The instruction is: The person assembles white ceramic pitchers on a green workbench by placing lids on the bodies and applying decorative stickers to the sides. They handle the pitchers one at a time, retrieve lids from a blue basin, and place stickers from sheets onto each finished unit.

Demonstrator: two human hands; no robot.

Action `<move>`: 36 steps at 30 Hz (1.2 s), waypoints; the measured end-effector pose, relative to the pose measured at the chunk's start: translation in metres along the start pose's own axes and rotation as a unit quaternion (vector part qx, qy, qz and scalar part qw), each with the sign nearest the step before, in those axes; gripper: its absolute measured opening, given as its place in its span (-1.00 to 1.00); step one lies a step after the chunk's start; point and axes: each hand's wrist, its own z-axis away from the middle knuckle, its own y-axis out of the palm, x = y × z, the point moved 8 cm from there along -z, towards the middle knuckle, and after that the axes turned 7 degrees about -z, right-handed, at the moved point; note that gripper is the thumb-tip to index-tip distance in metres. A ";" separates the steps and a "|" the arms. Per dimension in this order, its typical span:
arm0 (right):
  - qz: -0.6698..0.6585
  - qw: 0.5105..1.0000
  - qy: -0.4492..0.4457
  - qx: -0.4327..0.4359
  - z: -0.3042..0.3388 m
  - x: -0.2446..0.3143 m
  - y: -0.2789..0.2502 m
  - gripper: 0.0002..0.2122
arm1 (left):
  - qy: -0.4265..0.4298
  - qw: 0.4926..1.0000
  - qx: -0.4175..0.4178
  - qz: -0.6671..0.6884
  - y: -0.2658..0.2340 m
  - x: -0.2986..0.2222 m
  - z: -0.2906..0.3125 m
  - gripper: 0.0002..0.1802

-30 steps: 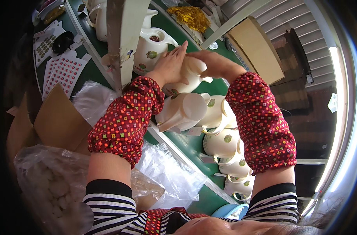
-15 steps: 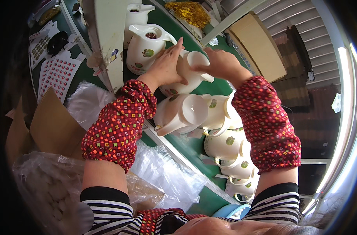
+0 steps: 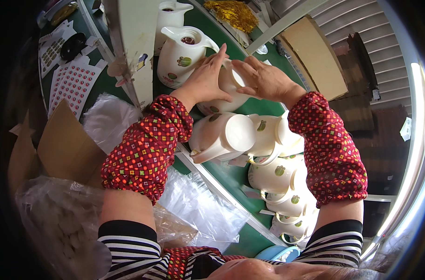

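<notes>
Both my hands close on one white plastic jug [image 3: 231, 88] lying on its side on the green table [image 3: 231, 175]. My left hand [image 3: 207, 77] grips its left flank, my right hand [image 3: 263, 79] covers its right side. Just behind it stands an upright white jug [image 3: 179, 56] with a green leaf sticker and an open top. Another upright jug [image 3: 168, 14] stands farther back. Under my forearms lie several more white jugs [image 3: 224, 135] on their sides, some with leaf stickers [image 3: 280, 170].
A cream post [image 3: 133, 46] rises left of the jugs. Sticker sheets [image 3: 70, 84] and a black tape roll [image 3: 72, 44] lie far left. Clear plastic bags [image 3: 198, 205] and cardboard [image 3: 63, 144] sit below the table edge. A cardboard box [image 3: 315, 60] and gold tinsel [image 3: 231, 14] are at the back.
The held jug has been lowered from a raised tilt toward the table in front of the upright jug. My hands have shifted to wrap its sides.
</notes>
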 end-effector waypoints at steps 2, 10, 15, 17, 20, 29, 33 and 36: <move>0.032 0.997 0.056 -0.033 0.001 -0.006 0.004 -0.31 | -0.004 1.000 -0.003 0.008 0.002 -0.003 0.000 0.65; -0.008 0.939 0.344 -0.016 -0.022 -0.024 0.024 -0.24 | -0.081 0.977 -0.140 -0.136 0.010 -0.031 0.017 0.62; 0.020 0.989 0.126 -0.080 -0.011 0.003 0.004 -0.36 | -0.076 0.993 -0.049 -0.080 -0.003 0.006 0.026 0.30; 0.025 0.994 0.044 -0.098 -0.010 0.008 0.004 -0.44 | -0.070 0.995 -0.048 -0.055 -0.002 0.016 0.034 0.18; 0.026 0.985 0.150 -0.082 -0.021 0.006 0.010 -0.49 | -0.116 0.989 -0.074 -0.046 -0.003 0.015 0.042 0.09; -0.044 0.863 0.490 -0.117 -0.012 -0.032 0.027 -0.41 | -0.155 0.986 0.048 0.036 0.036 -0.022 0.052 -0.15; -0.076 0.874 0.472 -0.083 -0.020 -0.036 0.033 -0.30 | -0.214 0.877 0.147 0.404 0.026 0.012 0.059 -0.17; -0.103 0.882 0.446 -0.109 0.011 -0.049 0.033 -0.28 | -0.254 0.907 -0.038 0.333 -0.033 0.011 0.068 -0.25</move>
